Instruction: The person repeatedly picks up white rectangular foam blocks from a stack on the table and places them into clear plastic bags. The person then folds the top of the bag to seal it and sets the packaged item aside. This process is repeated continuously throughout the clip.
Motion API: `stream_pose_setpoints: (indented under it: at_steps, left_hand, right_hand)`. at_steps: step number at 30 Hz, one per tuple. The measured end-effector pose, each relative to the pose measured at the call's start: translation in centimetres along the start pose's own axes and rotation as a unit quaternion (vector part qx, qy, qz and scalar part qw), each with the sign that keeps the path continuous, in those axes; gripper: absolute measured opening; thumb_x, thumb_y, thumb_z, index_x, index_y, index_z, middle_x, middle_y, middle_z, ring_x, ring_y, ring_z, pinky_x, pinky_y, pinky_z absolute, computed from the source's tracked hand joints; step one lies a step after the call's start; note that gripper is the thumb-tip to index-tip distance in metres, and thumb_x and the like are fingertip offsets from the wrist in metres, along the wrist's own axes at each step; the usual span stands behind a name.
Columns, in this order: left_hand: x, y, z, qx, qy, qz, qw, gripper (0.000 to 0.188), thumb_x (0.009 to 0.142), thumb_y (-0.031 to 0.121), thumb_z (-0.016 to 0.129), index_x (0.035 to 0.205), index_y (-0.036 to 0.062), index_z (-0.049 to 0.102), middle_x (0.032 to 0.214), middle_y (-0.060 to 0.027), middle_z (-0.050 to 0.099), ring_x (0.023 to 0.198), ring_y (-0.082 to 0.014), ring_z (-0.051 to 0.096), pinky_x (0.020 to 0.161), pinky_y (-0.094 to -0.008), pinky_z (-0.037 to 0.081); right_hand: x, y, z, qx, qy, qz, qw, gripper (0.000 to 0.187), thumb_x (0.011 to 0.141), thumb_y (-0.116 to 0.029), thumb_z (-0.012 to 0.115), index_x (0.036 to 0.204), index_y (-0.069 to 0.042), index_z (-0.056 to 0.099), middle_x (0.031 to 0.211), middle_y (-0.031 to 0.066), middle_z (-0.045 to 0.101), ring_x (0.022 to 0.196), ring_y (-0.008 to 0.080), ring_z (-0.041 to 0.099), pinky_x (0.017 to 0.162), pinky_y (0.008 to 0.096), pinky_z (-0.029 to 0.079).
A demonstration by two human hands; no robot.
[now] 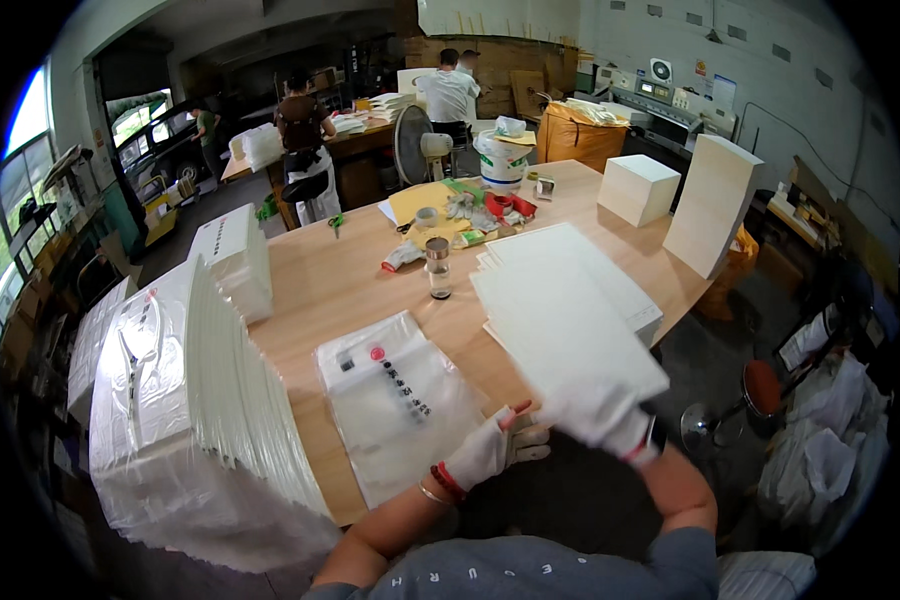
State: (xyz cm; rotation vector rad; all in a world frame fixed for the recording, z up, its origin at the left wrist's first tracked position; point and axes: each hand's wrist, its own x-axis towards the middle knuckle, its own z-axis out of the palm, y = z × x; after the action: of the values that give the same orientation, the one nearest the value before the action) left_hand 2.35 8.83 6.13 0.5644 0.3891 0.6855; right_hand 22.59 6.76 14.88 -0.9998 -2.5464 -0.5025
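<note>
My right hand (602, 418), in a white glove and blurred, grips the near edge of a large white sheet (570, 330). The sheet slants out from a stack of white sheets (635, 302) and juts past the table's near edge; the fingers are partly hidden. Just to the left, my left hand (498, 443) is open and holds nothing, its glove leaving some fingertips bare. It is beside the near corner of a flat pile of clear printed plastic bags (395, 395) with black and red marks.
Tall stacks of plastic-wrapped white packets (160, 390) line the left side of the wooden table (305, 265). A lidded glass bottle (438, 268), tape rolls, gloves and green scissors (336, 225) lie farther back. White blocks (712, 205) stand at the right; a fan (415, 145) and people are beyond.
</note>
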Motion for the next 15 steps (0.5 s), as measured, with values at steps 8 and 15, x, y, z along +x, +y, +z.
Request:
stream_pose_setpoints:
  at_steps: [8, 15]
  left_hand:
    - [-6.0, 3.0, 0.5, 0.412, 0.022, -0.006, 0.911, 0.058, 0.079, 0.017, 0.053, 0.127, -0.0106, 0.036, 0.112, -0.0185, 0.055, 0.102, -0.0276, 0.055, 0.092, -0.0391, 0.041]
    - [-5.5, -6.6, -0.4, 0.817, 0.070, 0.270, 0.504, 0.084, 0.054, 0.028, 0.070, 0.121, -0.0115, 0.037, 0.127, -0.0348, 0.031, 0.113, -0.0517, 0.035, 0.093, -0.0524, 0.036]
  right_hand:
    - [-11.9, 0.2, 4.7, 0.609, 0.144, 0.470, 0.622, 0.020, 0.092, -0.014, 0.046, 0.097, 0.001, 0.058, 0.100, 0.0169, 0.061, 0.084, 0.0176, 0.062, 0.076, 0.0310, 0.052]
    - [-5.0, -13.8, 12.2, 0.460, 0.251, 0.525, 0.671, 0.045, 0.085, -0.019, 0.056, 0.122, 0.004, 0.044, 0.105, 0.0148, 0.059, 0.094, 0.0214, 0.058, 0.082, 0.0336, 0.046]
